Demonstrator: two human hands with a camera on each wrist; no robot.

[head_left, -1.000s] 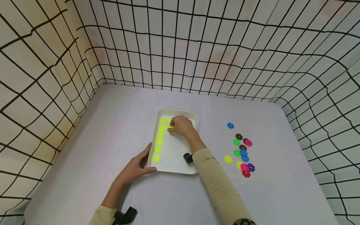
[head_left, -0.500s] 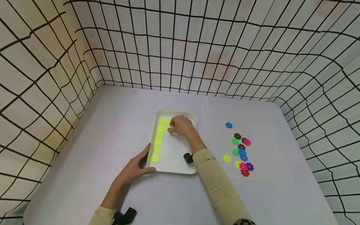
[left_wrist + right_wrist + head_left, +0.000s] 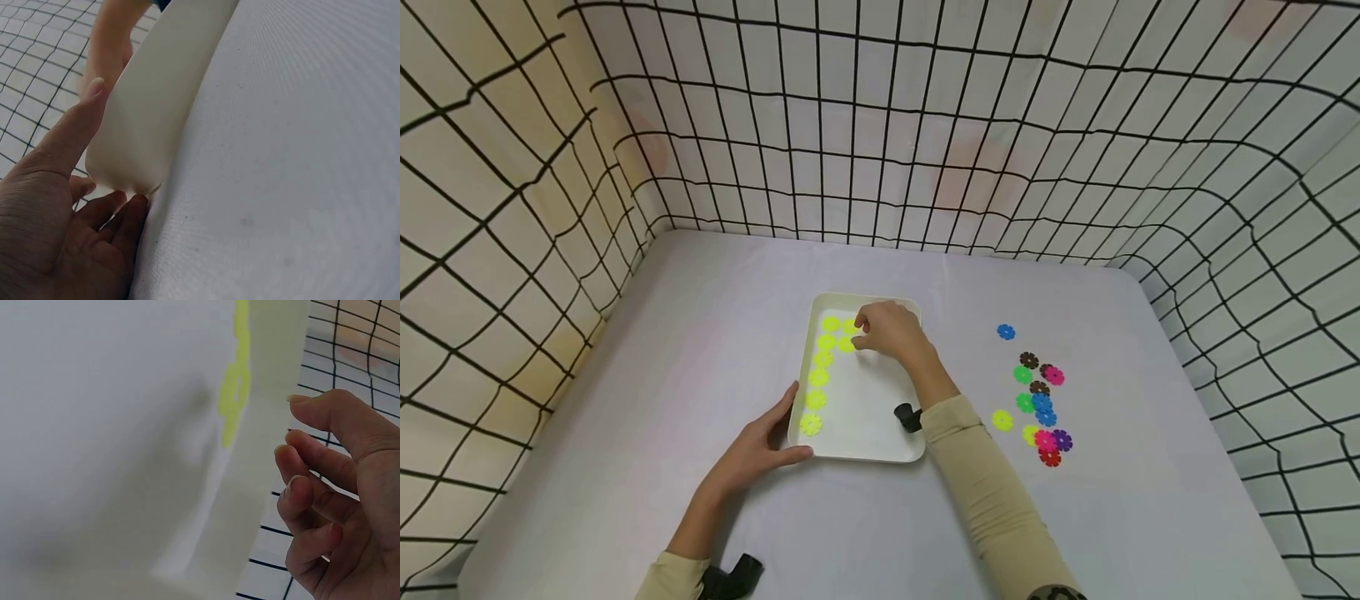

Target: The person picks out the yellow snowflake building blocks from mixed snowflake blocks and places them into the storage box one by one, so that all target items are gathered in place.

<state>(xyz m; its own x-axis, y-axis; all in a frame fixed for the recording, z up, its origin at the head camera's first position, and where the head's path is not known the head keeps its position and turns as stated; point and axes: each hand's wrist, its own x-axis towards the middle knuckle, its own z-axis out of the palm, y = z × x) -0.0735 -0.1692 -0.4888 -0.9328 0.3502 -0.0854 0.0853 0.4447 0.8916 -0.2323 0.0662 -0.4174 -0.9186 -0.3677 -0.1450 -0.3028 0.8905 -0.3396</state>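
In the head view a shallow white tray lies on the table. Yellow flower-shaped plastic discs make a column along its left side, with a disc at the near end. Two more stand beside the column's far end, including a disc next to my right fingertips. My left hand holds the tray's near left corner, thumb at the near edge and fingers along the left side. Over the tray's far part hovers my right hand. The right wrist view shows that hand's thumb and forefinger apart, nothing between them.
Right of the tray lie loose flower discs: a blue disc, a separate yellow disc, and a scatter of green, brown, pink, purple and red ones. Black wire mesh stands along the table's back and sides.
My right thumb and fingers have come off the second-column yellow disc, which now lies in the tray. The right hand has shifted slightly right; the left hand keeps its hold.
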